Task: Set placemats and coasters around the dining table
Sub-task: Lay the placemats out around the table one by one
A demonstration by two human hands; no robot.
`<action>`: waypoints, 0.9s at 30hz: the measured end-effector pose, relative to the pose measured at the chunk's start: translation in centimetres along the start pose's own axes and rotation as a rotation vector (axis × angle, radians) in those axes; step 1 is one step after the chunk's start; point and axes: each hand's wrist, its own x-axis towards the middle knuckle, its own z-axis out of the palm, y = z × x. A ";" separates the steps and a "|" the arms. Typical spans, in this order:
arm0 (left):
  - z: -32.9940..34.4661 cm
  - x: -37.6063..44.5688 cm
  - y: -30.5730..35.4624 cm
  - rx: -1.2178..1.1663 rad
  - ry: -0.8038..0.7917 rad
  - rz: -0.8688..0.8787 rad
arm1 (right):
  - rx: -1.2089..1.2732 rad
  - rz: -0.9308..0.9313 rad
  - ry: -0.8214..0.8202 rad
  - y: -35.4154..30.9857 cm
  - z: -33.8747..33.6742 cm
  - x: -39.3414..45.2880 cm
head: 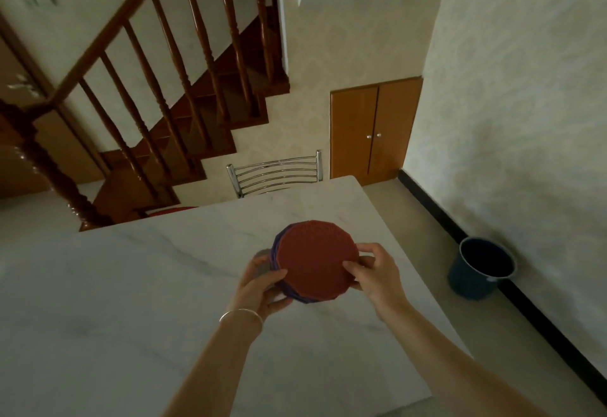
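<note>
Above the marble dining table, we hold a stack of round woven mats — left hand gripping its near-left edge, right hand pinching the red top mat's rim. Light, flexible, likely grippy — we'd peel each by its edge.

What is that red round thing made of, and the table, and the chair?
The red round mat looks woven, maybe plastic or fibre: its surface shows a fine mesh texture. The table looks like polished marble or a look-alike, white with grey veins. The chair back is shiny chromed metal bars.
</note>
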 end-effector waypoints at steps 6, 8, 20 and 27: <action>1.5 0.2 -0.9 -0.042 -0.012 0.004 | 0.053 0.046 -0.011 -0.4 -1.9 1.0; 1.6 0.9 -0.9 -0.057 -0.037 0.002 | 0.070 0.054 -0.003 -0.7 -2.2 1.3; 2.8 5.1 -1.5 -0.079 -0.125 -0.029 | 0.055 0.184 -0.012 -1.7 -4.4 4.3; 4.6 7.1 -2.4 -0.015 -0.018 0.033 | 0.118 0.201 -0.074 -1.2 -5.9 7.5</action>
